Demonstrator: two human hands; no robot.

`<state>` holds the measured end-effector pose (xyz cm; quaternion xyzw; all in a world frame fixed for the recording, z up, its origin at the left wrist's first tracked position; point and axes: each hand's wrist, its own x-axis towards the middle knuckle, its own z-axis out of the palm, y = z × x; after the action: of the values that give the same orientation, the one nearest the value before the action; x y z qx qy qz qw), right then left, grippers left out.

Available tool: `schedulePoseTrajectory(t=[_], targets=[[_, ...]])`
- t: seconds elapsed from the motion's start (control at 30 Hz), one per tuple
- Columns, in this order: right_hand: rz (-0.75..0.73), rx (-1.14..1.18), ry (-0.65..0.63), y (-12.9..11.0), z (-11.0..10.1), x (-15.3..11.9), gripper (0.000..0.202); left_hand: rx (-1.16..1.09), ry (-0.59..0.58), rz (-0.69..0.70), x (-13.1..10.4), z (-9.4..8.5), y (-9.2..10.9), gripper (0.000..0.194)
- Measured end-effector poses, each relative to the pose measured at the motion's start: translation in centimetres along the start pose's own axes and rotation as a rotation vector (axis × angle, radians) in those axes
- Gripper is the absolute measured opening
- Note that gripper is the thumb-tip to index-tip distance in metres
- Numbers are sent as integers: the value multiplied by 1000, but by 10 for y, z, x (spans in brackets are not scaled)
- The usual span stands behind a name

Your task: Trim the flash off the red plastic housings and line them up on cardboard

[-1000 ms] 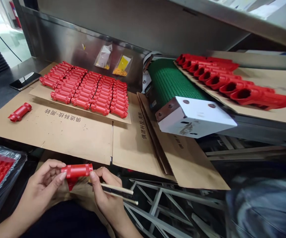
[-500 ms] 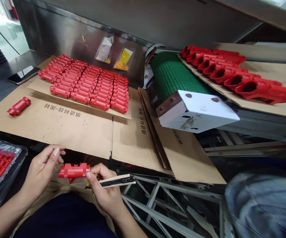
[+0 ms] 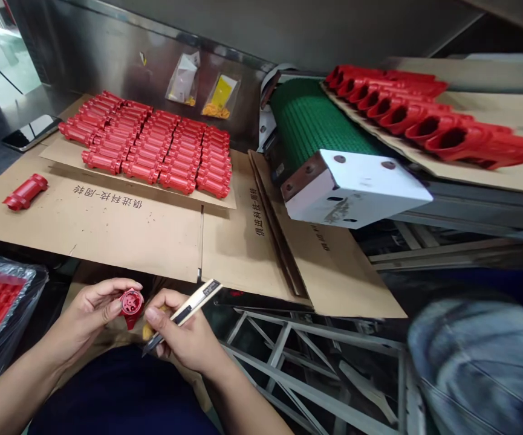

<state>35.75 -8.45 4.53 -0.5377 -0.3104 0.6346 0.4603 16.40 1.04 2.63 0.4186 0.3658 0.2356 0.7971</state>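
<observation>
Between the fingers of my left hand (image 3: 92, 308) is a red plastic cylindrical part (image 3: 132, 303), its round end turned up toward me. My right hand (image 3: 184, 329) grips a cream-and-black utility knife (image 3: 195, 304), whose dark tip points down and left, just below the red part. A small yellow item (image 3: 149, 330) shows by the right fingers; its kind is hard to make out. On the cardboard in front, a single red part (image 3: 26, 192) lies at the left, and rows of similar red parts (image 3: 147, 142) rest on a cardboard sheet (image 3: 61, 162).
To the right stands a green conveyor belt (image 3: 320, 121) with a white metal end bracket (image 3: 356, 188). Red hollow pieces (image 3: 401, 118) line the board beside it. A plastic-lined crate (image 3: 29, 293) of red parts sits at lower left. A phone (image 3: 32, 133) and two small bags (image 3: 222, 96) lie farther back.
The red part has passed from my right hand to my left and turned end-on. My right hand has tilted the knife, its tip now lower left. The view has shifted slightly.
</observation>
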Motion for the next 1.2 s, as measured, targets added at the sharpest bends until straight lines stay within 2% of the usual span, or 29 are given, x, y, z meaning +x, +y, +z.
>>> schedulePoseTrajectory(t=[0.17,0.27,0.33,0.4,0.47,0.53,0.63,0.67,0.73,0.83,1.07,1.13,1.2], targets=[[80,-12,-54,-1,7,7,62,103,-17,70,0,-1,4,32],[103,-53,-33,-1,6,10,61,273,-25,202,1,-2,6,28],[113,-72,-11,2,6,10,61,330,75,354,1,-2,7,27],[93,-70,-15,5,7,10,58,203,200,422,2,1,6,33],[-34,-152,-8,8,8,9,51,-42,254,342,2,6,5,43],[-300,-371,38,9,7,7,42,-218,255,191,2,12,6,51],[-720,-667,125,6,1,1,23,-302,270,60,2,18,10,54],[-809,-704,134,4,-2,-2,17,-301,274,42,2,19,12,53],[-926,-710,126,0,-5,-8,23,-289,280,35,2,20,15,52],[-990,-623,80,-3,-6,-13,31,-274,281,44,1,21,18,52],[-1020,-537,63,3,0,-4,26,-272,351,80,0,26,20,55],[-1024,-524,53,3,0,-3,27,-271,343,50,0,26,22,56],[-1034,-494,41,2,2,-1,27,-292,295,-39,1,26,24,57]])
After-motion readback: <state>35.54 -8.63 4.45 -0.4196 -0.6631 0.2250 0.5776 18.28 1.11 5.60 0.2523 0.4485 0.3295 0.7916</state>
